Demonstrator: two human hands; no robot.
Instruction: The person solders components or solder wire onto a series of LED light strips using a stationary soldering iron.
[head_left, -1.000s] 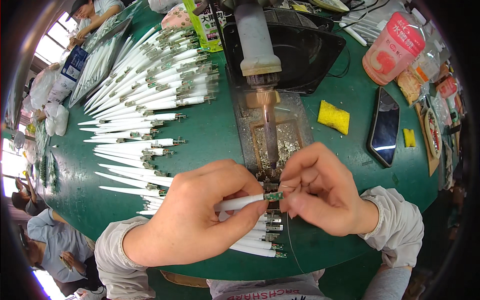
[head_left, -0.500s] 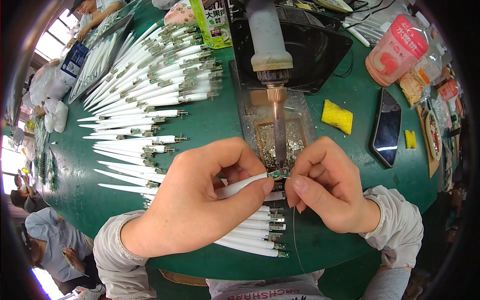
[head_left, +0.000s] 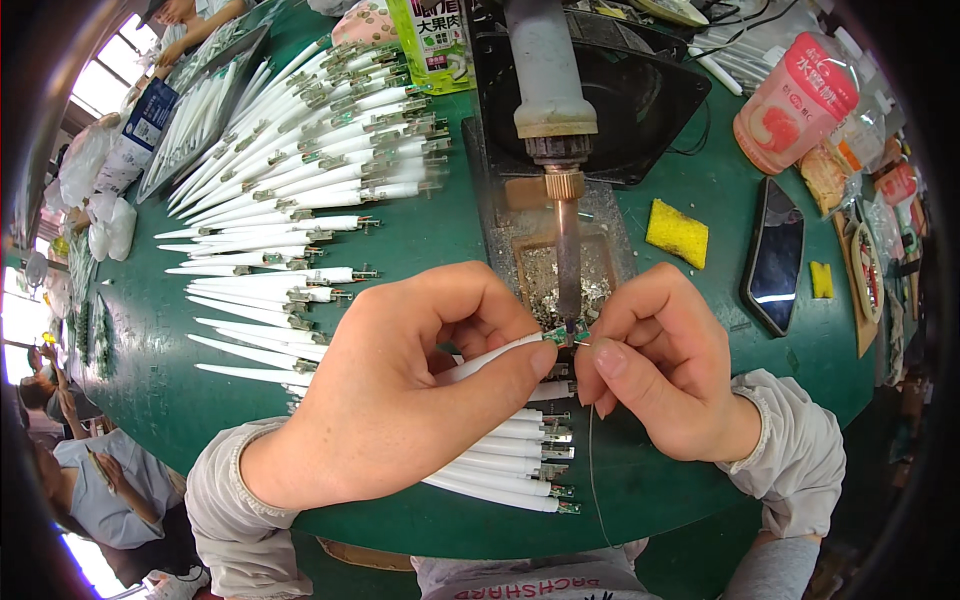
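My left hand (head_left: 400, 395) pinches a slim white pen-shaped tube (head_left: 490, 359) between thumb and fingers. At the tube's right end, a small green circuit board (head_left: 556, 338) sticks out under the tip of an upright soldering iron (head_left: 567, 245). The tip appears to touch the board, though the contact spot is too small to be sure. Closed around a thin solder wire (head_left: 592, 465), my right hand (head_left: 665, 385) has the wire's end at the board; its tail hangs down toward the table edge. Several similar white tubes (head_left: 500, 465) lie below my hands.
Many white tubes (head_left: 300, 170) with metal ends fan across the green table (head_left: 400, 250) at left. Behind the iron sits a black fan-like frame (head_left: 640, 130). On the right are a yellow sponge (head_left: 677, 234), a phone (head_left: 774, 255) and a pink-labelled bottle (head_left: 795, 105). Co-workers (head_left: 115, 480) sit left.
Both hands, the tube's board end and the iron appear shifted slightly to the right, the board end also a little upward. Both grips are unchanged. A co-worker at left has moved an arm.
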